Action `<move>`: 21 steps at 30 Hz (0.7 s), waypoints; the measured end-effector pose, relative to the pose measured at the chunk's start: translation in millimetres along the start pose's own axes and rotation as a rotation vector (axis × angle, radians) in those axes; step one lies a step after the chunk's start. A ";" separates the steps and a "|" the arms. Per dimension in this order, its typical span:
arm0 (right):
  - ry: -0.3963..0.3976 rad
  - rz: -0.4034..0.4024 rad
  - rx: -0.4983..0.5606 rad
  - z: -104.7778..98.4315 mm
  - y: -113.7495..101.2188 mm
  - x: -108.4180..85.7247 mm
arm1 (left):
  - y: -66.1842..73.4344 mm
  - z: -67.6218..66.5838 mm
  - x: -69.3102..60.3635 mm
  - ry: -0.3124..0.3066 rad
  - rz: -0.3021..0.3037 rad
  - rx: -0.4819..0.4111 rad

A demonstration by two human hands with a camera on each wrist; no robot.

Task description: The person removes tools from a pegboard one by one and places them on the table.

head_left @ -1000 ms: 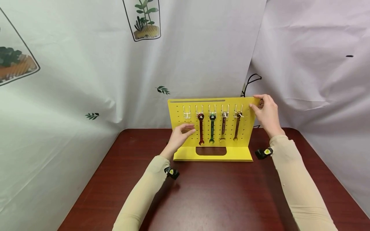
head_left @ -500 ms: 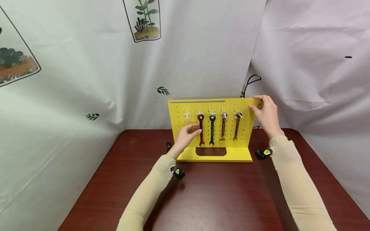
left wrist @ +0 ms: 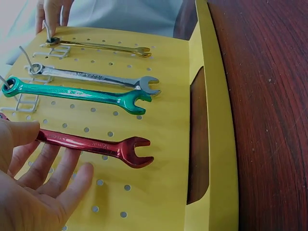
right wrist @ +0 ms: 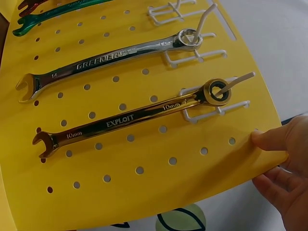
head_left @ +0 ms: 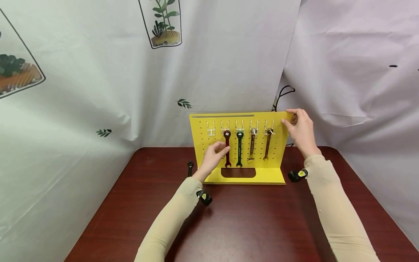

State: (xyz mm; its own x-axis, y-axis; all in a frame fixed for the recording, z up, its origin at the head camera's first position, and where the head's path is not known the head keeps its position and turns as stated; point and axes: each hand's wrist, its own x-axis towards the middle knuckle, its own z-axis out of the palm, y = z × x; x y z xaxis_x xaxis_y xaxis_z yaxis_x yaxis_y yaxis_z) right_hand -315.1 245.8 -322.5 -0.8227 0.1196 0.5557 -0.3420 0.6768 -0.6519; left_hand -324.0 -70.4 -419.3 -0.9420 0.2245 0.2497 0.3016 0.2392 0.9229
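My left hand (head_left: 212,159) pinches the shaft of a red combination wrench (left wrist: 96,144), thumb in front and fingers behind. The red wrench's ring end is at a white hook on a yellow pegboard (head_left: 275,163). To its right hang a green wrench (left wrist: 72,93), a silver wrench (right wrist: 106,62) and a gold wrench (right wrist: 130,119), each by its ring on a hook. At the board's upper right corner, my right hand (head_left: 302,133) grips the edge between thumb and fingers, as the right wrist view also shows.
A black wrench (head_left: 190,168) lies on the dark red table (head_left: 248,218) left of the board, partly hidden by the left arm. A bare white hook (head_left: 211,129) is at the board's left. Behind hangs a pale printed cloth (head_left: 229,65).
My left hand has moved right to the red wrench and taken hold of its shaft. The black wrench has come into sight behind the left arm. My right hand stays on the board's corner.
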 end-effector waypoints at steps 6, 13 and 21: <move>0.004 -0.003 0.001 0.6 -0.5 -0.3 | -0.6 0.1 -0.4 0.011 -0.008 -0.011; 0.002 -0.005 -0.003 0.6 -1.1 -1.1 | -0.3 -0.5 -2.2 0.032 -0.007 0.010; 0.002 0.003 -0.013 0.2 -1.7 -1.4 | 2.6 -1.3 -7.3 0.016 0.003 -0.021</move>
State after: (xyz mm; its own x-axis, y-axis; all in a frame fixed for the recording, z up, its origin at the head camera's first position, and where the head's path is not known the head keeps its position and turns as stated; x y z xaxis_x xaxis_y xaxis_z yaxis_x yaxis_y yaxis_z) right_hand -313.5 244.4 -322.2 -0.8232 0.1229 0.5544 -0.3335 0.6855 -0.6472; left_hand -316.6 -72.7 -418.4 -0.9433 0.2099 0.2572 0.3017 0.2186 0.9280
